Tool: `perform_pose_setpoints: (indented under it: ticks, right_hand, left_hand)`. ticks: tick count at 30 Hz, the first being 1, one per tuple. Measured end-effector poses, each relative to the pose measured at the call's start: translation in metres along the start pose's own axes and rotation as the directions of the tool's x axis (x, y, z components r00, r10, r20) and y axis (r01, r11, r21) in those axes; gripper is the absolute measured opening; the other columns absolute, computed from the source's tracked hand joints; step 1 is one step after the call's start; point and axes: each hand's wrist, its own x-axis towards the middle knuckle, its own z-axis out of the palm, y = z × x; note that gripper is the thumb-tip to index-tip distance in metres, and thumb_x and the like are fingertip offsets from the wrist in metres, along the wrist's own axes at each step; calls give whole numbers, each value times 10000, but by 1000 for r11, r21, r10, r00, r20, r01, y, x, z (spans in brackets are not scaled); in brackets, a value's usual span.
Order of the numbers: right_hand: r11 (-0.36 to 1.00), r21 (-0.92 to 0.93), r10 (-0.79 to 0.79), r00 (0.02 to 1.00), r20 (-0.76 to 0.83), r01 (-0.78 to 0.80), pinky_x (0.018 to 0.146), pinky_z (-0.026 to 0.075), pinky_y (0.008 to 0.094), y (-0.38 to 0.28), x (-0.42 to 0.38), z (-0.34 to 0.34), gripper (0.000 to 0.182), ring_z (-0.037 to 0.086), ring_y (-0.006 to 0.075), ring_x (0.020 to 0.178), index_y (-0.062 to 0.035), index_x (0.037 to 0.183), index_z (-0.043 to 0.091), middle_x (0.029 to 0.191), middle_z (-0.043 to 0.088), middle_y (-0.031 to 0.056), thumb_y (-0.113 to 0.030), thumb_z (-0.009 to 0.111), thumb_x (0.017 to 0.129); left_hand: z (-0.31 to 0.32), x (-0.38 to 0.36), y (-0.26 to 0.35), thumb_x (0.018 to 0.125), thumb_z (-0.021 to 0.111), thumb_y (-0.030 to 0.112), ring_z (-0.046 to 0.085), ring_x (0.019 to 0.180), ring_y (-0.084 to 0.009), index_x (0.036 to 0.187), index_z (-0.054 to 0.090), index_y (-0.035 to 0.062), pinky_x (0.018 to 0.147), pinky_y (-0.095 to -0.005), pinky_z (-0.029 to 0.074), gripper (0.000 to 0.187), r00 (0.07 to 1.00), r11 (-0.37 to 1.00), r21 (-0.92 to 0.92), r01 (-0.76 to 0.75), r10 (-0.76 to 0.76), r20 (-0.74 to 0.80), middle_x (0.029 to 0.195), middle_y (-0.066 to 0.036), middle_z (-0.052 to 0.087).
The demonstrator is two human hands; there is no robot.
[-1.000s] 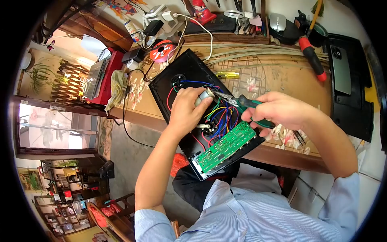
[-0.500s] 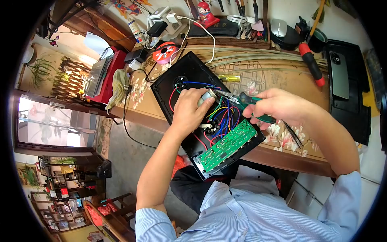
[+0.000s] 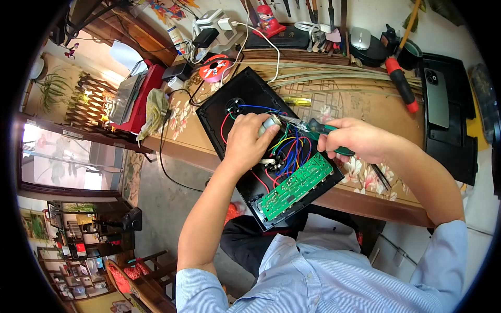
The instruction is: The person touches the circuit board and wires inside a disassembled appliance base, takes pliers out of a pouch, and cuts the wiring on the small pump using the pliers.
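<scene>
My left hand (image 3: 249,143) is closed around a small silver-grey cylinder (image 3: 270,124), held over the black panel (image 3: 214,112). My right hand (image 3: 360,140) grips pliers (image 3: 315,128) with green and black handles. Their metal jaws point left, at thin wires beside the cylinder; whether they touch a wire is too small to tell. Red, blue, yellow and green wires (image 3: 292,151) run across the panel. A green circuit board (image 3: 297,187) lies along its near right edge. Below my right hand is a dark, slender, pointed tool (image 3: 382,178), its upper end near my wrist.
A yellow-handled tool (image 3: 296,101) lies behind the panel. Long thin strips (image 3: 355,74) stretch along the table's back. A red and black tool (image 3: 402,83) and a phone (image 3: 437,99) on a black tray are at the right. An orange-red spool (image 3: 215,69) stands at the back left.
The fingers of my right hand have closed more tightly round the pliers' handles. My left hand and the cylinder stay in nearly the same place.
</scene>
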Motion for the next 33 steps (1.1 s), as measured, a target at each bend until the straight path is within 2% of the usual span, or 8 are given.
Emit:
perform_pose_setpoints:
  ticks: [11,14,16,22,26,28,32,33]
  right_hand:
    - [981,-189,-52,994,-94,34,611,423,262,3,1,11,232,517,113,705,-52,1025,619,813,573,26,-209,622,855]
    - [987,-159,-30,995,-91,16,657,435,258,2,-1,10,160,542,106,757,-53,945,613,825,581,3,-135,617,808]
    - [994,-111,-6,1000,-24,4,636,434,258,6,4,3,213,537,114,757,-68,1014,637,872,589,22,-208,634,853]
    - [997,-35,61,998,-19,-62,706,491,261,-13,-9,2,313,594,133,890,-5,1066,657,1012,644,49,-206,670,826]
    - [998,-10,63,998,-19,-63,706,502,269,-10,-1,3,317,602,138,891,8,1068,659,1037,655,57,-186,669,818]
    - [998,-24,-58,998,19,58,673,486,273,4,2,-2,271,593,133,872,-12,1040,658,996,648,46,-181,657,828]
    - [997,-74,-36,999,-11,35,624,437,268,6,4,0,196,540,116,795,-50,980,618,884,591,11,-207,630,863]
    - [997,-73,-21,1000,-22,19,572,426,267,2,3,1,194,537,114,729,-29,963,605,840,583,51,-113,600,788]
  left_hand:
    - [1,0,2,904,680,320,592,939,-350,1083,706,20,849,-444,481,350,1000,1000,18,4,-4,-4,958,-156,660]
    - [1,-1,2,908,675,321,594,940,-351,1082,706,22,850,-445,481,348,1000,1000,25,6,-6,-9,959,-155,661]
    - [1,-1,2,908,674,322,594,944,-350,1078,706,23,849,-446,480,345,1000,1000,17,6,-6,-4,958,-154,660]
    - [1,-2,3,904,679,314,594,938,-349,1069,702,21,845,-448,479,337,1000,1000,-6,5,-5,-18,952,-152,657]
    - [-5,-3,0,914,681,310,609,951,-340,1087,698,16,855,-422,479,342,1000,999,32,4,-4,13,980,-156,673]
    - [5,-4,-5,914,682,308,617,920,-338,1080,703,14,836,-424,483,338,997,999,26,-43,45,-64,969,-161,678]
    - [2,0,3,899,680,317,605,933,-352,1072,705,16,842,-441,486,348,1000,1000,14,20,-20,4,958,-158,671]
    - [3,0,1,900,679,313,605,939,-350,1070,704,13,848,-441,487,345,1000,1000,19,-6,7,-25,967,-153,674]
